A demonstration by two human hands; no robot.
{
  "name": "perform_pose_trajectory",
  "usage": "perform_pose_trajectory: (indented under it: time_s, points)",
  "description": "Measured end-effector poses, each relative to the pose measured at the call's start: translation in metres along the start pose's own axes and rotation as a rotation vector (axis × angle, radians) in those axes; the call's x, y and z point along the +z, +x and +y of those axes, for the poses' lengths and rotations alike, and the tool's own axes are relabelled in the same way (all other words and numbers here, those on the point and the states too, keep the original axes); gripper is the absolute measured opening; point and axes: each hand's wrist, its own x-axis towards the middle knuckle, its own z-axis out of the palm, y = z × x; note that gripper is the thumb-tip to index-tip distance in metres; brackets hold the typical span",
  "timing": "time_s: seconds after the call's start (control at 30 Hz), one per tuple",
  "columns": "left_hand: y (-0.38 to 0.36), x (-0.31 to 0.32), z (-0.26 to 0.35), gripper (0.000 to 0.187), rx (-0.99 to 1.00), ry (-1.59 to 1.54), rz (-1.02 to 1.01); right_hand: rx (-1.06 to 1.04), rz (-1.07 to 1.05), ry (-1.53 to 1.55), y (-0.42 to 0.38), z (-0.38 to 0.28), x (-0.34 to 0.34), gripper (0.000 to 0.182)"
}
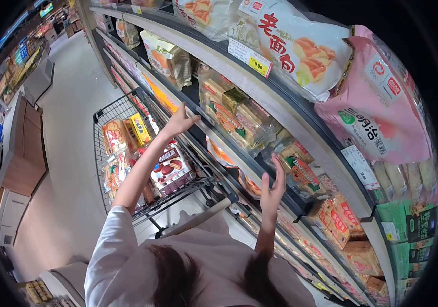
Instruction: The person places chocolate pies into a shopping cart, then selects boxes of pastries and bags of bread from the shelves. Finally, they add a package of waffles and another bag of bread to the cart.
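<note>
My left hand (179, 124) reaches over the cart to the front edge of a shelf, its fingers apart and nothing in it. Just beyond it on that shelf lies a clear bag of sliced bread-like pieces (224, 116) with an orange and green label. My right hand (274, 193) is raised in front of the same shelf, thumb and fingers spread, holding nothing. Its fingertips are close to a similar clear package (302, 171) with an orange oval label. Farther left on the shelf stands a white and gold bag (165, 59).
A black wire shopping cart (99, 153) stands at left, holding several packaged snacks, among them a white pack with dark round cakes (171, 165). The upper shelf carries a white bread bag (301, 46) and a pink bag (377, 102). A pale aisle floor (68, 97) runs beside wooden counters (24, 146).
</note>
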Motion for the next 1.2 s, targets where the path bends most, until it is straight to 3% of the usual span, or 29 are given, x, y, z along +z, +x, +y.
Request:
perform_pose_trajectory:
  time_s: [0.03, 0.13, 0.17, 0.3, 0.33, 0.4, 0.43, 0.47, 0.5, 0.53, 0.57, 0.6, 0.67, 0.73, 0.8, 0.83, 0.93, 1.0, 1.07, 1.13, 1.2]
  points:
    - [0.011, 0.008, 0.005, 0.076, 0.127, 0.015, 0.123, -0.004, 0.013, 0.002, 0.010, 0.005, 0.004, 0.039]
    - [0.034, 0.016, 0.015, 0.075, 0.376, -0.169, 0.234, 0.039, -0.072, 0.008, 0.036, 0.019, 0.018, 0.052]
    - [0.045, 0.020, 0.009, 0.072, 0.401, -0.322, 0.186, 0.066, -0.123, 0.017, 0.042, 0.029, 0.021, 0.056]
    - [0.044, 0.023, 0.013, 0.071, 0.184, -0.645, -0.009, 0.027, -0.134, -0.065, 0.063, 0.049, 0.034, 0.057]
    - [0.038, 0.019, 0.019, 0.071, 0.203, -0.587, -0.063, -0.065, -0.138, -0.157, 0.069, 0.053, 0.035, 0.056]
    - [0.022, 0.014, 0.029, 0.065, 0.155, -0.525, -0.047, 0.020, -0.096, -0.305, 0.068, 0.046, 0.040, 0.056]
    - [0.020, 0.016, 0.023, 0.062, 0.134, -0.526, -0.044, -0.119, -0.058, -0.387, 0.069, 0.039, 0.042, 0.051]
    - [0.019, 0.018, 0.018, 0.059, 0.119, -0.532, -0.044, -0.151, -0.059, -0.337, 0.067, 0.028, 0.044, 0.049]
    - [0.012, 0.019, 0.017, 0.055, 0.281, -0.554, 0.017, -0.186, -0.054, -0.288, 0.064, 0.014, 0.047, 0.047]
    - [-0.008, 0.010, 0.030, 0.052, 0.187, -0.553, -0.002, -0.219, -0.047, -0.237, 0.060, 0.004, 0.052, 0.045]
    - [-0.013, 0.011, 0.021, 0.050, 0.244, -0.597, -0.017, -0.141, -0.026, -0.041, 0.053, -0.003, 0.060, 0.042]
    - [-0.019, 0.011, 0.015, 0.050, 0.297, -0.640, -0.035, -0.189, -0.032, 0.020, 0.051, -0.011, 0.066, 0.042]
    - [-0.031, 0.005, 0.004, 0.047, 0.395, -0.742, 0.103, -0.276, -0.035, 0.138, 0.049, -0.032, 0.077, 0.042]
    - [-0.041, -0.020, 0.001, 0.047, 0.428, -0.661, 0.241, -0.287, -0.068, 0.054, 0.049, -0.046, 0.088, 0.042]
    - [-0.057, -0.056, 0.000, 0.048, 0.332, -0.566, 0.343, -0.239, -0.097, 0.052, 0.050, -0.057, 0.107, 0.042]
    - [-0.067, -0.075, -0.002, 0.048, 0.331, -0.516, 0.390, -0.292, -0.167, -0.170, 0.051, -0.064, 0.117, 0.041]
    - [-0.090, -0.121, -0.034, 0.048, 0.311, -0.296, 0.560, 0.037, -0.300, 0.300, 0.036, -0.053, 0.174, 0.038]
    - [-0.101, -0.126, -0.087, 0.050, 0.194, -0.203, 0.655, 0.547, -0.411, 0.763, 0.021, -0.074, 0.212, 0.037]
    - [-0.119, -0.126, -0.139, 0.053, -0.004, 0.045, 0.708, 0.929, -0.603, 0.802, 0.006, -0.045, 0.249, 0.039]
    - [-0.142, -0.133, -0.171, 0.053, -0.172, 0.019, 0.546, 1.195, -0.702, 0.847, -0.013, -0.022, 0.281, 0.037]
    - [-0.158, -0.157, -0.202, 0.053, -0.274, -0.043, 0.183, 1.294, -0.743, 0.873, -0.011, -0.021, 0.305, 0.034]
